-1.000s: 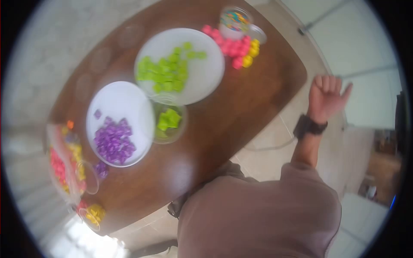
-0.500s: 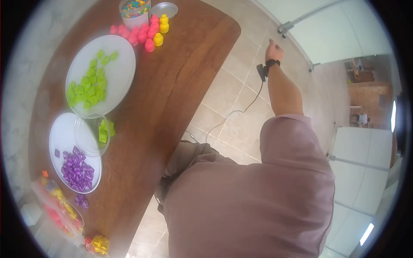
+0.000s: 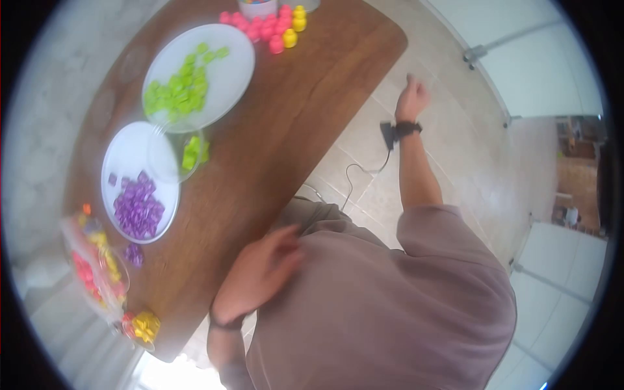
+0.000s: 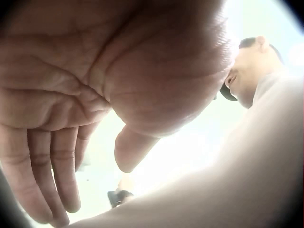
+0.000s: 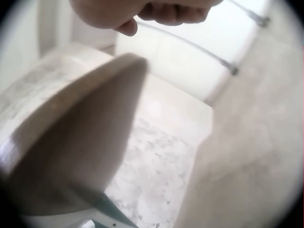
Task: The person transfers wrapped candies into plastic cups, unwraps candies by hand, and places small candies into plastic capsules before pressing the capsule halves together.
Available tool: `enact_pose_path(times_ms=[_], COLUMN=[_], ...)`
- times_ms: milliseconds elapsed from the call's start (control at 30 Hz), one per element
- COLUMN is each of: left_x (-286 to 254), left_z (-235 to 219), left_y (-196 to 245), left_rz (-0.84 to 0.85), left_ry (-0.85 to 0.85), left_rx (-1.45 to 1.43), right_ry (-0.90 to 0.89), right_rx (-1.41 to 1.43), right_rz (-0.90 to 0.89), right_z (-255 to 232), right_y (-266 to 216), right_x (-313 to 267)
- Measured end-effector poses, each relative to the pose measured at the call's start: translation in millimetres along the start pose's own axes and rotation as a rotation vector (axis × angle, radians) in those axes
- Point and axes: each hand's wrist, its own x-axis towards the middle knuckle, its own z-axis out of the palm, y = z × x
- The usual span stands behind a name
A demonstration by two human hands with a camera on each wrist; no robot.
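Note:
In the head view, my left hand (image 3: 260, 270) is in front of the torso near the table's close edge, slightly blurred, with nothing in it. The left wrist view shows its palm (image 4: 57, 80) with fairly straight fingers hanging down. My right hand (image 3: 413, 101) is out at the side over the floor, away from the table, with a dark strap around the wrist. Its fingers (image 5: 175, 13) look loosely curled in the right wrist view and hold nothing. On the table, a white plate (image 3: 234, 78) bears green pieces (image 3: 179, 91); another plate (image 3: 123, 143) bears purple pieces (image 3: 138, 208).
A clear tub (image 3: 172, 162) with green pieces stands beside the plates. Pink pieces (image 3: 266, 27) and yellow ones (image 3: 290, 38) stand at the far end by a jar (image 3: 259, 8). A plastic bag (image 3: 91, 263) with coloured pieces lies at the left. A cable (image 3: 351, 175) hangs from the right wrist.
My left hand has come into view before the torso. The right hand has stayed out to the side, while the head view has shifted over the table.

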Motion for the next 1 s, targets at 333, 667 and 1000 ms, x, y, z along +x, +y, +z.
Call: enact_pose_path(times_ms=[333,667,1000], left_x=[136.4,67.4,-42.2], left_z=[128.4,20.7,-82.0], left_y=[72.4,44.5,-31.4], left_rz=[0.508,0.441,-0.074], left_ry=[-0.775,0.063,1.275], left_rx=[-0.194,0.136,0.122], right_ry=[-1.431,-1.65,-2.357], right_rx=[-0.994,-0.514,0.3], right_rz=[-0.052,-0.06,-0.768], right_z=[-60.0,-24.0,-15.0], right_y=[104.6,-25.6,-213.5], right_x=[-227.8,-186.9,-147.3])
